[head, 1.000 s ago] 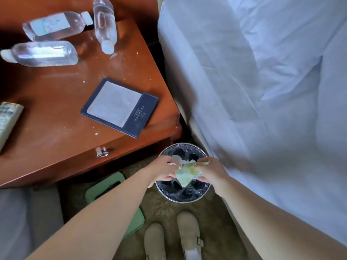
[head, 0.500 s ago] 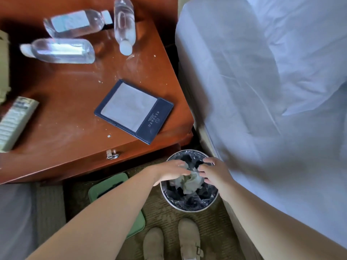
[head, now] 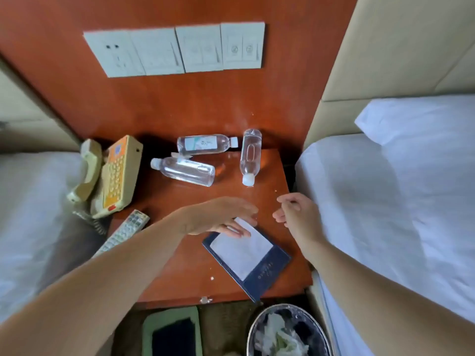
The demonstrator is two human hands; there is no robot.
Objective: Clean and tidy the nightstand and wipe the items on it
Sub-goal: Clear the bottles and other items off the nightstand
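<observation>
One red-brown tabletop [head: 180, 273] carries a navy folder [head: 259, 274] at its near right corner and three lying water bottles [head: 186, 171] along its far edge. The left hand [head: 221, 217], grip flat and empty, hovers over the folder's far corner; the right hand [head: 295, 211], grip loosely curled and empty, hangs near the right edge.

Three clear bottles lie on their sides at the far end of the crumb-flecked red-brown counter [head: 180, 273]: a labelled bottle [head: 205, 144], a plain bottle [head: 185, 171] and a right-hand bottle [head: 250, 156]. A beige telephone [head: 115, 176] and grey remote [head: 123, 232] sit left, and a navy folder [head: 248, 260] reaches the near right edge.
</observation>
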